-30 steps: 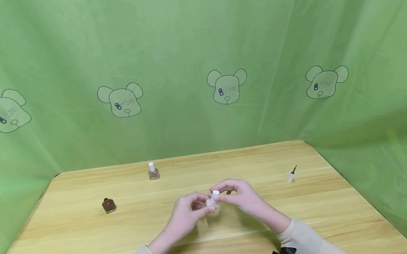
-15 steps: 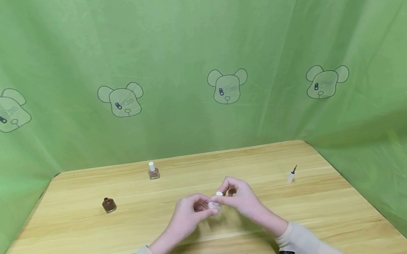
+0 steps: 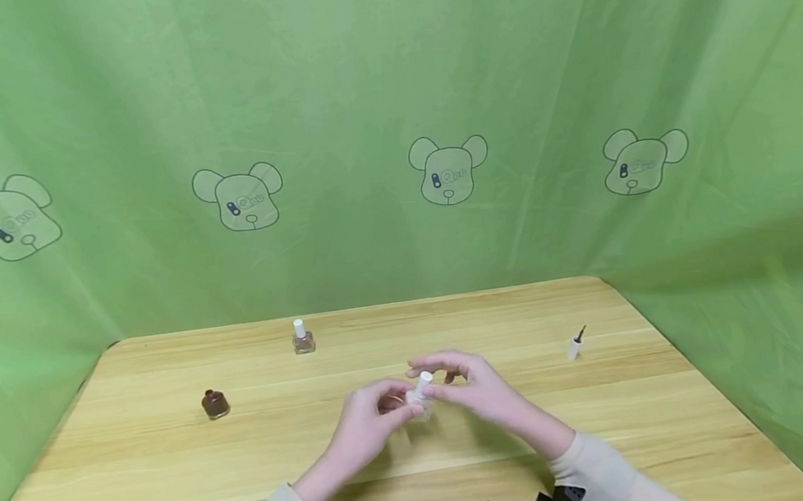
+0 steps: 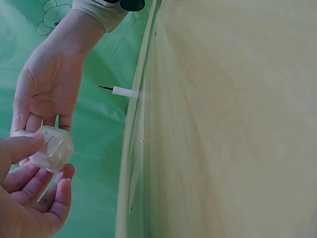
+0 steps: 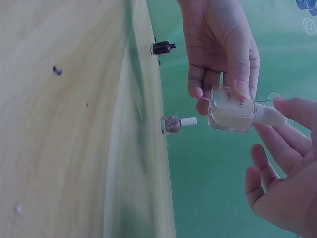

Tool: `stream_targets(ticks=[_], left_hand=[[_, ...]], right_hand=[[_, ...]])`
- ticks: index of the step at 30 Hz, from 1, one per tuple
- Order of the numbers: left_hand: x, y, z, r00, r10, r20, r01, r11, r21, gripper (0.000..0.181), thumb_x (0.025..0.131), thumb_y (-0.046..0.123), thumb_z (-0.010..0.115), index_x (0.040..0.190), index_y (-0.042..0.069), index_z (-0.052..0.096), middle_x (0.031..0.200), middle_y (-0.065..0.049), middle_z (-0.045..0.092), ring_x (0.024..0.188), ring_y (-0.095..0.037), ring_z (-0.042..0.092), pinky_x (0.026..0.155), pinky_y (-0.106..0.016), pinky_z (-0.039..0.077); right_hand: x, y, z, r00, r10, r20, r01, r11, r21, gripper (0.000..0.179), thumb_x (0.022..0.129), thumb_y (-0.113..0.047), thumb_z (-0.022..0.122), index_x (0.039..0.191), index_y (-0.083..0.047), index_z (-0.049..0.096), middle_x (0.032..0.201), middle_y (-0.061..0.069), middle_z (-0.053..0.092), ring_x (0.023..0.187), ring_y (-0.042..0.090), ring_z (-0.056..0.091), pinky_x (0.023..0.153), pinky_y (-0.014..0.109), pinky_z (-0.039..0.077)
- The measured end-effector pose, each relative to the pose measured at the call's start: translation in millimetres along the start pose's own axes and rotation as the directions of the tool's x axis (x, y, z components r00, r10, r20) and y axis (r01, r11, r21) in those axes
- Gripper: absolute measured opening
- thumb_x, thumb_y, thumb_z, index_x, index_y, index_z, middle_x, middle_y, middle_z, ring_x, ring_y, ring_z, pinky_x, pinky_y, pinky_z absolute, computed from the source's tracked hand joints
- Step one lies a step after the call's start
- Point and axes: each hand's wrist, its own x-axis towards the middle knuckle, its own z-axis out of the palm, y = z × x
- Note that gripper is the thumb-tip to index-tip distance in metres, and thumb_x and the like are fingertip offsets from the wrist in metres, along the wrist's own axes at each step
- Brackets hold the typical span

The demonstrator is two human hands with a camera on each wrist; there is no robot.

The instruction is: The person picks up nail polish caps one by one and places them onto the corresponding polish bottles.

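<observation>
A bottle of pale nail polish (image 3: 420,410) with a white cap (image 3: 424,382) is held up in front of me, slightly tilted. My left hand (image 3: 365,428) pinches its glass body between thumb and fingers, as the right wrist view also shows. At the white cap, my right hand (image 3: 488,393) has its thumb on the near side and its index finger along the far side. The right wrist view shows the cap seated at the bottle's neck (image 5: 255,113), between that thumb and finger. Whitish polish (image 5: 232,120) is visible through the clear glass.
An uncapped bottle of dark brown polish (image 3: 215,405) stands at the left. A capped mauve bottle (image 3: 304,343) is near the back edge. On the right, a white brush cap (image 3: 575,347) stands with its dark brush upward. Green curtain (image 3: 387,120) surrounds the wooden table (image 3: 176,491).
My right fingers shifted right and curled around the cap, then swung back left and stretched out. The cap tipped with them and back. My left hand kept its grip on the bottle.
</observation>
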Motion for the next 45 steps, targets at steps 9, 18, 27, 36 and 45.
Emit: stream_targets(ticks=[9,18,27,36,45], left_hand=[[0.8,-1.5,0.0,1.0,0.002,-0.006,-0.002,1.0,-0.002,0.032,0.084,0.021,0.074,0.109,0.002,0.068,0.097,-0.011,0.073,0.081,-0.014,0.068,0.074,-0.017,0.055],[0.2,-0.7,1.1,1.0,0.007,0.0,-0.007,1.0,0.016,0.032,0.083,0.023,0.076,0.106,0.002,0.069,0.097,-0.011,0.074,0.08,-0.012,0.067,0.072,-0.017,0.055],[-2.3,3.6,2.2,1.0,0.014,0.02,-0.015,0.999,0.05,0.03,0.081,0.025,0.078,0.101,0.004,0.07,0.092,-0.008,0.073,0.076,-0.008,0.064,0.07,-0.017,0.055],[-2.2,3.1,2.4,1.0,-0.002,0.016,0.001,0.999,0.047,0.032,0.08,0.027,0.078,0.101,0.004,0.07,0.09,-0.007,0.073,0.075,-0.007,0.062,0.07,-0.017,0.054],[0.9,-1.6,1.2,1.0,0.008,-0.014,-0.007,1.0,0.028,0.031,0.083,0.025,0.075,0.105,0.004,0.07,0.094,-0.009,0.073,0.075,-0.008,0.063,0.069,-0.018,0.055]], right_hand=[[-0.3,-2.0,-0.5,0.998,0.057,0.013,-0.057,0.998,-0.006,0.032,0.089,-0.022,0.069,0.12,-0.013,0.068,0.121,0.006,0.07,0.103,0.006,0.059,0.089,0.033,0.047],[-0.9,-3.7,0.9,0.992,0.103,-0.069,-0.104,0.995,0.001,0.022,0.082,-0.02,0.075,0.103,-0.012,0.073,0.105,0.005,0.074,0.091,0.004,0.062,0.086,0.037,0.046],[-2.0,-2.7,5.4,0.975,0.164,-0.149,-0.16,0.986,0.038,0.022,0.074,-0.02,0.083,0.084,-0.008,0.068,0.078,0.005,0.067,0.07,0.009,0.053,0.067,0.022,0.042],[-0.4,0.6,5.8,0.976,0.17,-0.133,-0.166,0.985,0.042,0.023,0.078,-0.02,0.08,0.091,-0.008,0.066,0.086,0.003,0.065,0.077,0.011,0.054,0.068,0.022,0.041],[2.2,3.5,-2.9,0.997,0.074,-0.034,-0.072,0.996,0.061,0.035,0.088,-0.018,0.07,0.121,-0.009,0.065,0.115,0.011,0.071,0.097,0.005,0.059,0.077,0.02,0.045]])
